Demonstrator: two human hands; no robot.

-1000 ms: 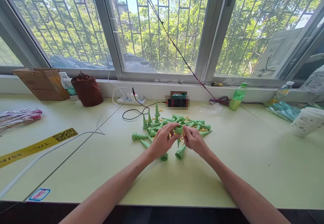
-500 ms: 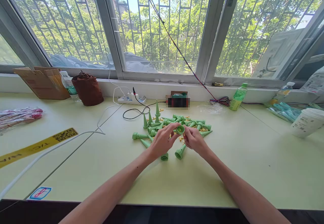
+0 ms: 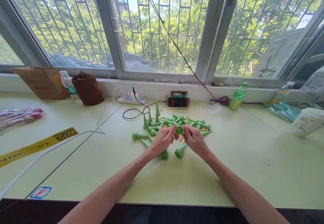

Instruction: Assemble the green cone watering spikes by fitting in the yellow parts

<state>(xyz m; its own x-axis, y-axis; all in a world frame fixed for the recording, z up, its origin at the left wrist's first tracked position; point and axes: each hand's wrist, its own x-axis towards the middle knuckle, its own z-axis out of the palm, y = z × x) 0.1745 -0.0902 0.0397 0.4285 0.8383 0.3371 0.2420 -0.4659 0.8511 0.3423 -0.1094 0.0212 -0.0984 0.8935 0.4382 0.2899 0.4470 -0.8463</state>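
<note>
Between my two hands is a green cone piece, its round open end facing me. My left hand has its fingers closed round the left side of this piece. At its right side, my right hand is pinched; whatever sits between those fingertips is hidden. Behind and around the hands lies a pile of green cones with small yellow pieces among them. Several cones stand upright, such as a tall cone. Nearer to me, one cone lies below my right hand and another lies by my left wrist.
On the pale table, a brown pouch, power strip and white cable are to the left. A green bottle and white cup stand right. A small box sits near the window.
My left hand has shifted its grip, with the thumb now up beside the opening and the fingers lower. The held green piece has moved slightly left and turned a little.
</note>
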